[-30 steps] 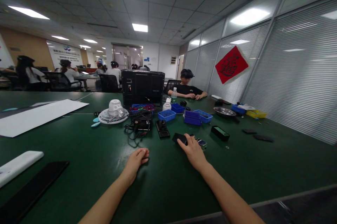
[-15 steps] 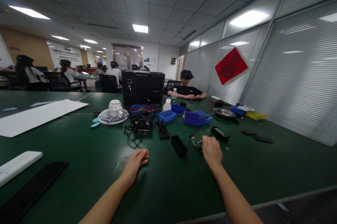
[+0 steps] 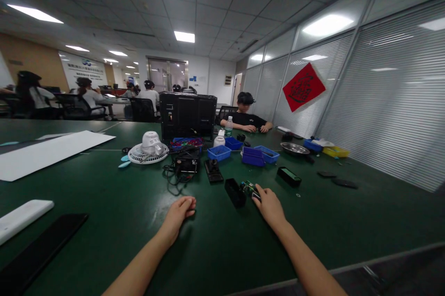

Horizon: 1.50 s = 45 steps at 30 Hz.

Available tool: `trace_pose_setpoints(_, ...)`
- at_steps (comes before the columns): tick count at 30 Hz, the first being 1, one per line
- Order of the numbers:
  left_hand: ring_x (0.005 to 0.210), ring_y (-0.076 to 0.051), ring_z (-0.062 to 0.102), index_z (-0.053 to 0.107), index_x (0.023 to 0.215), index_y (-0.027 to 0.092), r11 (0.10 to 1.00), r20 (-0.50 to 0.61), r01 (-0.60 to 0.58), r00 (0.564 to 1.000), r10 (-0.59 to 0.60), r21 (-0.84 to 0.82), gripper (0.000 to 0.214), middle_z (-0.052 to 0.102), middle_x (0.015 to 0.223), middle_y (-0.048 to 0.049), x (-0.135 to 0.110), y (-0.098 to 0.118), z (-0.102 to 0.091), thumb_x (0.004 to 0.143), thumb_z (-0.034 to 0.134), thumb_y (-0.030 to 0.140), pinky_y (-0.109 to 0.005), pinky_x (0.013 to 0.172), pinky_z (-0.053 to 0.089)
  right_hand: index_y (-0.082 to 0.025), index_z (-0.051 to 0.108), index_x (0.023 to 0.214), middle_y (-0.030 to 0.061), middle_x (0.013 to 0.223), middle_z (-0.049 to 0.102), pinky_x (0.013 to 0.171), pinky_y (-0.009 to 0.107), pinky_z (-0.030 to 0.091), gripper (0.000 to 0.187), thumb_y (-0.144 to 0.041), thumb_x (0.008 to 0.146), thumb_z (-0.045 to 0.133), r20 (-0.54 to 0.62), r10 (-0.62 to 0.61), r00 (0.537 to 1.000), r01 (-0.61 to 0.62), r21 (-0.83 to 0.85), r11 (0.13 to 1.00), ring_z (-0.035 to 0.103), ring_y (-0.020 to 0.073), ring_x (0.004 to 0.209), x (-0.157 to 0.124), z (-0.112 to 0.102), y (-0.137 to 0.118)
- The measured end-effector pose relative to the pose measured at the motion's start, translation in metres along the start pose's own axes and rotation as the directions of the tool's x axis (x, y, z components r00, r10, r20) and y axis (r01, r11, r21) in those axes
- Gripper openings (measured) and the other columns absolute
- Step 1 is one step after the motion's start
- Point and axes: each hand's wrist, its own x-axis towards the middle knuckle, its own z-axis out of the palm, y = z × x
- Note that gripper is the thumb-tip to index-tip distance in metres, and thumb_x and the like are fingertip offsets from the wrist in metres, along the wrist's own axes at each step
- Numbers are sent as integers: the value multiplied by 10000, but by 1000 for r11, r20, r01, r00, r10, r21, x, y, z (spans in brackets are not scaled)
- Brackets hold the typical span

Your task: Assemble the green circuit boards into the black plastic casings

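Observation:
My right hand has its fingers around the near end of a green circuit board, partly covering it. The board's far end is right beside a black open-topped box; I cannot tell whether they touch. On the green table, left of that box, my left hand rests loosely curled, and nothing shows in it. A second black box with a green inside lies beyond my right hand, to the right. Behind the open box is a small black device on a flat base.
Blue bins and a metal bowl stand farther back. A white fan part, a black power unit with cables and a large black panel are left of centre. A co-worker sits across the table.
My right hand has moved left with the circuit board, bringing it beside the open black box. Its fingers are now more stretched out along the board. My left hand stays put.

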Motion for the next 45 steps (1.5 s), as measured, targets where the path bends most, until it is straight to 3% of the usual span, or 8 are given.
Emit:
trace_pose_setpoints(5, 784, -152, 598, 641, 807, 124, 1000, 5, 1, 1000, -1, 11, 361, 636, 863, -86, -2, 2, 0, 592, 670, 413, -252, 687, 484, -169, 529, 1148, 134, 1056, 502, 761, 347, 400, 394, -273, 770, 570, -192, -69, 979, 31, -193, 981, 467, 260, 953, -6, -6, -2)
trace_pose_setpoints(9, 783, -149, 597, 643, 804, 128, 1000, 8, 2, 1000, -2, 8, 349, 637, 860, -83, -4, 4, 1, 594, 672, 405, -249, 685, 486, -203, 600, 1026, 113, 1055, 511, 764, 349, 393, 306, -403, 825, 485, -214, -213, 953, 192, -114, 975, 465, 252, 966, -8, -13, -4)
trace_pose_setpoints(12, 763, -150, 600, 646, 786, 130, 1000, 0, 5, 1000, -5, -5, 321, 642, 841, -87, -4, 4, 1, 593, 683, 384, -250, 668, 490, -148, 518, 1166, 148, 1085, 518, 760, 362, 393, 436, -428, 877, 351, -276, -40, 960, 27, -52, 998, 479, 260, 977, -4, -15, -2)
trace_pose_setpoints(16, 747, -146, 598, 646, 779, 134, 1000, -3, 6, 1000, -6, -13, 277, 646, 824, -82, -3, 4, 1, 607, 682, 348, -242, 648, 491, -56, 549, 1059, 219, 1001, 559, 725, 428, 398, 531, -479, 877, 284, -94, 240, 966, -252, -148, 956, 522, 326, 939, 5, -11, 9)
trace_pose_setpoints(27, 750, -141, 595, 644, 795, 129, 1000, 11, -1, 1000, 2, -2, 299, 641, 829, -78, -4, 2, 0, 610, 665, 364, -240, 656, 485, -167, 418, 1051, 128, 990, 552, 580, 267, 420, 303, -407, 869, 382, 15, 13, 1000, -12, -99, 995, 598, 212, 806, -6, -7, -11)
trace_pose_setpoints(34, 801, -194, 609, 651, 826, 145, 966, 42, -78, 997, 70, 245, 310, 668, 862, -90, 4, -6, 1, 575, 667, 326, -297, 756, 458, -169, 405, 1099, 94, 854, 620, 569, 280, 411, 374, -424, 826, 421, 139, 189, 972, -202, 86, 976, 617, 229, 728, 17, -27, -3)
trace_pose_setpoints(40, 1077, -272, 522, 471, 1244, 168, 843, 173, -204, 976, 135, 498, 801, 512, 1262, -128, 10, -13, 33, 497, 726, 299, -333, 894, 392, -229, 444, 1114, 39, 814, 643, 554, 255, 412, 386, -482, 843, 335, 202, 179, 963, -249, 405, 880, 593, 148, 531, 28, -54, -32)
trace_pose_setpoints(45, 1253, -281, 345, 177, 1391, 77, 676, 299, -379, 924, 238, 632, 1114, 372, 1364, -184, 23, -16, 81, 477, 745, 364, -324, 1015, 266, -213, 504, 990, 58, 885, 630, 668, 267, 400, 259, -400, 838, 411, 7, 18, 1000, -19, 238, 971, 609, 191, 794, 24, -52, -72)
